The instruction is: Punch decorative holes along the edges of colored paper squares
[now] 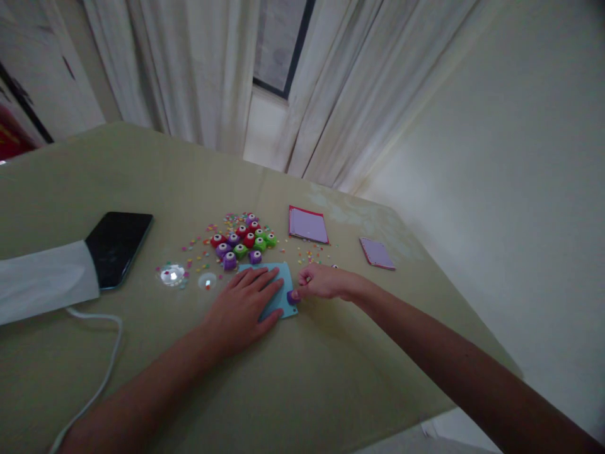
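A light blue sheet of paper [285, 273] lies near the middle of the table. My left hand [246, 302] rests flat on it, fingers spread. At the sheet's right edge sits a small purple craft punch [292, 299], gripped by my right hand [320, 282] with the thumb on it. A small dark mark shows at the sheet's lower right corner. Just beyond the sheet is a cluster of similar red, purple and green punches [241, 248], each with a white, dark-centred top. Bits of coloured confetti [309, 257] are scattered around.
A stack of lilac and red paper [308, 225] lies at the back, with a smaller lilac stack [377, 253] to the right. On the left are a black phone [120, 243], a white paper strip [47, 277] and a white cable [111, 359]. Two clear discs [172, 275] lie near the confetti.
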A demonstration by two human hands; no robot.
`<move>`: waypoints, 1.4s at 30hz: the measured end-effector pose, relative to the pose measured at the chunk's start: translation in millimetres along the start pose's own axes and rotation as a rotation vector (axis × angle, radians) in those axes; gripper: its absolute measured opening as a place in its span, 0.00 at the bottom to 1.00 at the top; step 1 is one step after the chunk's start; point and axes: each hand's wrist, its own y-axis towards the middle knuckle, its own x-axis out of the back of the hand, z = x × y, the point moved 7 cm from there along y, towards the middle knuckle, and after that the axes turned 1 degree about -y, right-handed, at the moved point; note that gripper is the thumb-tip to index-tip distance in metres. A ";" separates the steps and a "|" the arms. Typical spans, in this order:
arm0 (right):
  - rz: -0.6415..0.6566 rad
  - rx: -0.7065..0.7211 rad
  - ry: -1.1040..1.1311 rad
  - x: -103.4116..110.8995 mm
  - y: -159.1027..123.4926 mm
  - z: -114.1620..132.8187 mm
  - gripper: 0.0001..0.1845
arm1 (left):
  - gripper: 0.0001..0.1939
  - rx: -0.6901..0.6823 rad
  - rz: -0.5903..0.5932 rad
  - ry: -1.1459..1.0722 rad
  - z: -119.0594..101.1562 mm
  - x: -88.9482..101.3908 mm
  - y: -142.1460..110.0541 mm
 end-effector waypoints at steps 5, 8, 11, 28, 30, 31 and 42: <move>0.071 -0.061 0.094 -4.8 -0.8 -3.6 0.33 | 0.27 -0.005 -0.006 0.006 -0.6 0.0 0.2; 0.066 -0.063 0.138 -4.4 -0.9 -3.1 0.34 | 0.26 -0.007 -0.011 0.011 -0.7 0.3 0.5; 0.064 -0.068 0.198 -4.0 -3.6 -6.7 0.35 | 0.26 -0.005 -0.015 0.012 -0.7 1.5 0.7; -0.582 0.349 -0.073 35.6 -12.5 48.5 0.07 | 0.26 -0.028 -0.040 -0.004 0.2 0.2 0.1; -0.564 0.525 -0.168 18.5 -2.8 78.1 0.17 | 0.26 -0.028 -0.052 -0.014 -1.6 2.2 0.2; -0.549 0.576 -0.242 10.1 2.7 88.7 0.19 | 0.25 -0.026 -0.054 -0.017 -2.4 3.3 0.4; -0.700 0.235 -0.291 5.6 -7.5 20.1 0.11 | 0.26 -0.010 -0.019 0.012 -0.9 2.7 1.5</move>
